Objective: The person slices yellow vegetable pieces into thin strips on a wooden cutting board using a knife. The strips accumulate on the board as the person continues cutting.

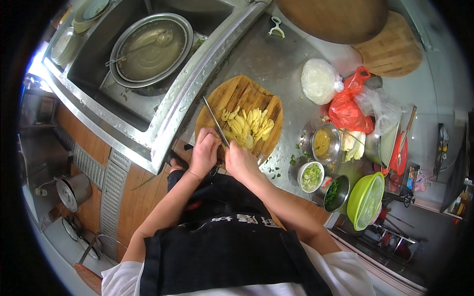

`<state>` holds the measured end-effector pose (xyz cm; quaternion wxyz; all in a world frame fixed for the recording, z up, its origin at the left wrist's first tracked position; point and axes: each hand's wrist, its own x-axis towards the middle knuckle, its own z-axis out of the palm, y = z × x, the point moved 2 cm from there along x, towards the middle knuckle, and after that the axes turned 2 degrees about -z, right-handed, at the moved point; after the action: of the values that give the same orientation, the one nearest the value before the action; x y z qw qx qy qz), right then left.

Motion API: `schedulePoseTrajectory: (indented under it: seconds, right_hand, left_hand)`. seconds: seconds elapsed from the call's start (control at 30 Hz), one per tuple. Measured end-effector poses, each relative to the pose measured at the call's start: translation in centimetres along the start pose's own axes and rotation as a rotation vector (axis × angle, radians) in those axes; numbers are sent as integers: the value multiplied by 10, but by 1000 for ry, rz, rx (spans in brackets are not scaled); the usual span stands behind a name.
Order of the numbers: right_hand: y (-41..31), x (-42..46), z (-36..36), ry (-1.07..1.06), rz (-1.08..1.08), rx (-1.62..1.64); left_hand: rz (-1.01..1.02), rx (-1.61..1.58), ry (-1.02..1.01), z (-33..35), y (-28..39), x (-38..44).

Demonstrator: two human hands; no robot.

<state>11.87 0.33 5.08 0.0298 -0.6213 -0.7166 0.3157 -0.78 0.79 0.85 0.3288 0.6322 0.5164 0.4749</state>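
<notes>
A wooden cutting board (209,111) lies on the metal counter in front of me, with pale yellow slices (246,125), apparently ginger, spread across its middle. My right hand (240,161) grips a kitchen knife (214,119) by the handle; its blade points up and to the left over the board. Close against the blade's left side, my left hand (205,151) has its fingers bent around a pale yellow piece, mostly covered by the fingers, at the board's near left edge. The slices lie to the right of the blade.
At left is a sink (148,125) holding a metal basin (189,44) of water. Right of the board stand a bowl of chopped scallion (311,177), a metal bowl of yellow liquid (322,142), a green basket (357,203) and a red plastic bag (348,107). A peeler (276,27) lies farther back.
</notes>
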Motion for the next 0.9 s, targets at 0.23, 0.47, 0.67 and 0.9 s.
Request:
schedulePoseTrajectory:
  seconds: [0.23, 0.47, 0.67, 0.9]
  right_hand:
    - [10, -8, -2, 114, -27, 78]
    - [1, -36, -18, 43, 6, 42]
    - [-2, -44, -23, -71, 76, -28]
    - [-6, -39, -15, -85, 67, -56]
  left_hand:
    - [-56, -4, 36, 0, 0, -3]
    - [-42, 20, 85, 1, 0, -4]
    - [-44, 15, 92, 2, 1, -4]
    - [-59, 11, 83, -1, 3, -2]
